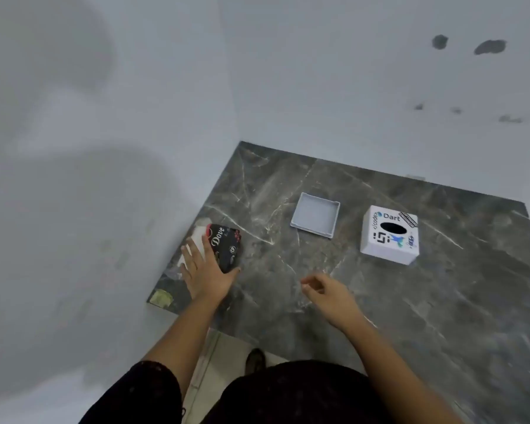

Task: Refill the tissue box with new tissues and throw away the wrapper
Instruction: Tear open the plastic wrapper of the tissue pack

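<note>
Left hand [207, 272] lies flat, fingers spread, on the black Dove tissue pack [225, 246] at the dark marble table's [441, 301] left edge; right hand [328, 293] hovers loosely curled, holding nothing.

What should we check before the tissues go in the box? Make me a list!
1. Tissue pack under the left hand: ok, the hand rests on it.
2. Firm grip on the pack: cannot tell.
3. Right hand free: ok, it holds nothing.
4. Tissue box separated from its grey tray: ok, they sit apart.
5. Wrapper off the pack: not ok, mostly on.
6. Box empty inside: cannot tell.
</note>
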